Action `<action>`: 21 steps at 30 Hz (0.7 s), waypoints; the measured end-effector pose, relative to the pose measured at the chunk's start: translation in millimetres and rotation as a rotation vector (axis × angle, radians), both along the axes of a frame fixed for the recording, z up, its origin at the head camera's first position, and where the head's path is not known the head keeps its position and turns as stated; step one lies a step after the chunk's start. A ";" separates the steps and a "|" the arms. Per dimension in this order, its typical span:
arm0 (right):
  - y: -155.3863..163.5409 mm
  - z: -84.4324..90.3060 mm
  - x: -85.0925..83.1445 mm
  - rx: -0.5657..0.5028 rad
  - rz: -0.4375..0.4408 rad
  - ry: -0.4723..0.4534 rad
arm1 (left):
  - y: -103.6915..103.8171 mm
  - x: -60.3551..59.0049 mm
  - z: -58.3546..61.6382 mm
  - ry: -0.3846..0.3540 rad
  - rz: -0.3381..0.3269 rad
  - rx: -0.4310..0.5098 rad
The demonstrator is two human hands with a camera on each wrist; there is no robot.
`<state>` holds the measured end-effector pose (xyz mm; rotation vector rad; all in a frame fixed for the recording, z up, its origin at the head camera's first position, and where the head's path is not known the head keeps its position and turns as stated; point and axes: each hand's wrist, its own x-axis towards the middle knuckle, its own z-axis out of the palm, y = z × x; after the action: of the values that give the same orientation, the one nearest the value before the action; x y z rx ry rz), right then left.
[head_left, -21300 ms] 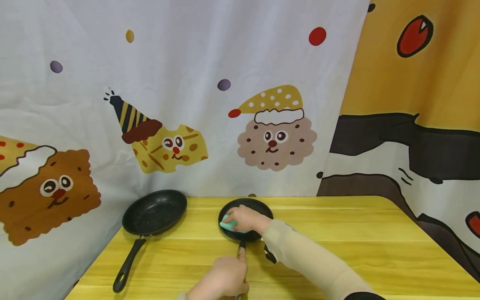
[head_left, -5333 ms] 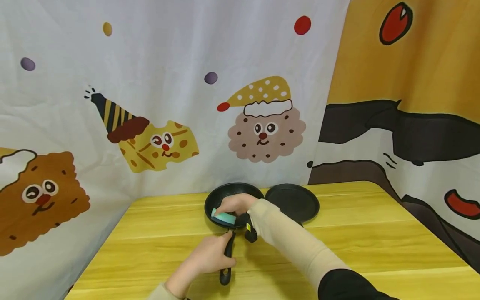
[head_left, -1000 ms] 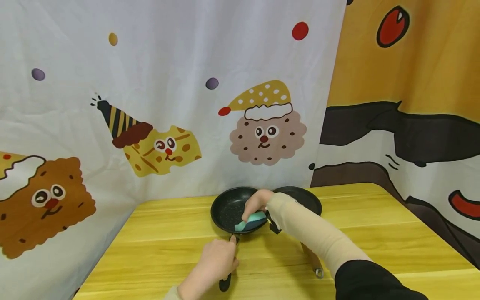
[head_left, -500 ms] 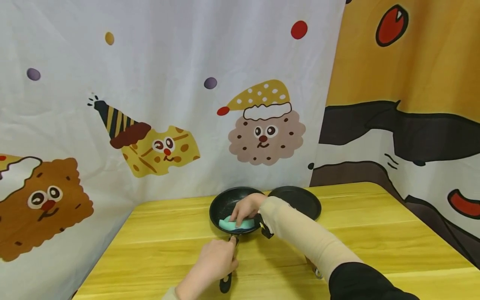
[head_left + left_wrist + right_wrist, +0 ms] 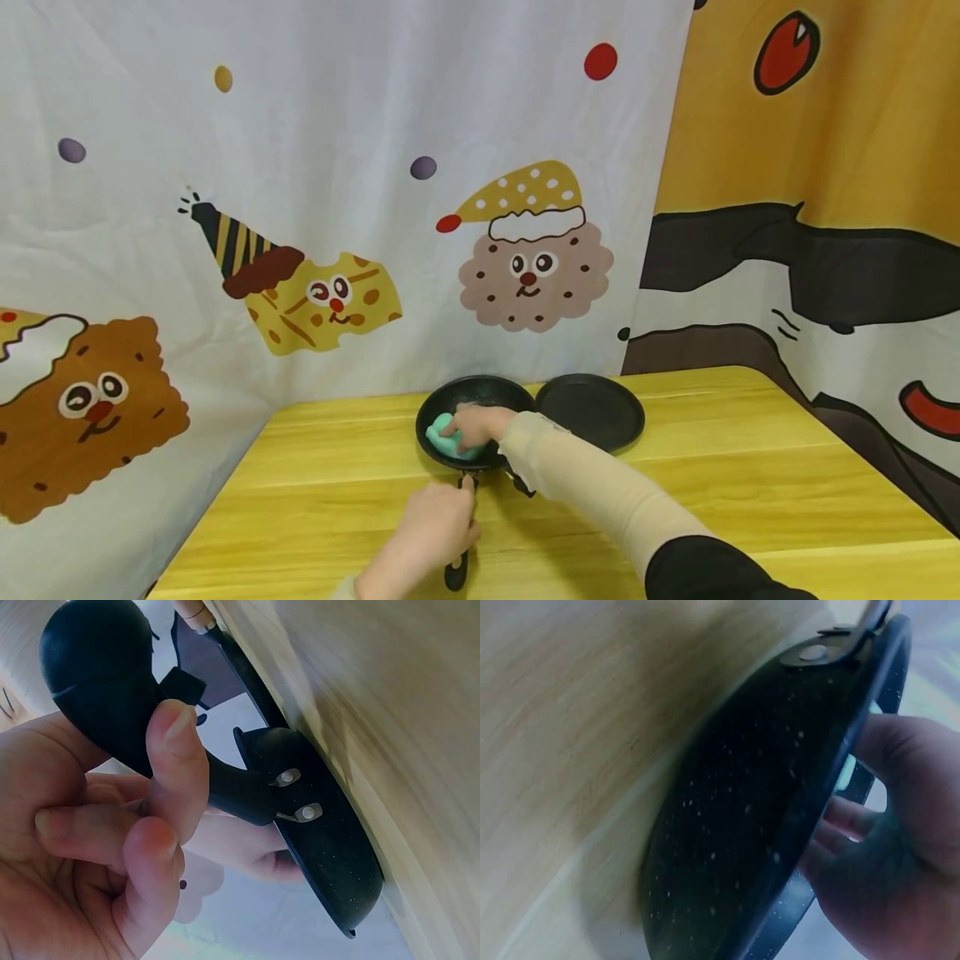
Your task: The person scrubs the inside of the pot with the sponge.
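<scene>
Open yellow table (image 5: 750,492) to the right and near side of the second black pan (image 5: 591,410), also a wide bare stretch left of the speckled pan (image 5: 468,398) out to the table's left edge. Blocked at the back by the cartoon curtain (image 5: 337,208) hanging close behind both pans, which sit rim to rim with no gap between. Crowded in front of the speckled pan by the left hand (image 5: 435,529) gripping its handle (image 5: 456,573) and the right hand (image 5: 474,425) pressing a teal sponge (image 5: 438,435) inside.
</scene>
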<state>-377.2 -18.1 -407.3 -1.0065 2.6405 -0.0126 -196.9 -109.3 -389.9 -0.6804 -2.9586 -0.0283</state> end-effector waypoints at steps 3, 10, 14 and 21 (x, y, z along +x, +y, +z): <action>-5.4 -2.1 1.6 0.028 -0.045 0.034 | 0.5 1.0 -0.5 -0.003 0.011 0.000; -8.0 -6.7 -6.2 0.068 -0.176 0.121 | 2.7 0.4 -1.1 0.005 0.025 -0.002; -6.6 -11.5 -11.5 0.102 -0.221 0.186 | 4.2 0.5 -2.0 0.017 0.031 -0.011; -8.2 -20.9 -18.1 0.178 -0.279 0.341 | 4.0 2.2 -3.4 0.037 0.037 -0.015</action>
<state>-395.3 -26.3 -428.2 -0.6222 3.0031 0.3547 -194.7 -105.3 -393.3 -0.6206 -2.9385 0.0095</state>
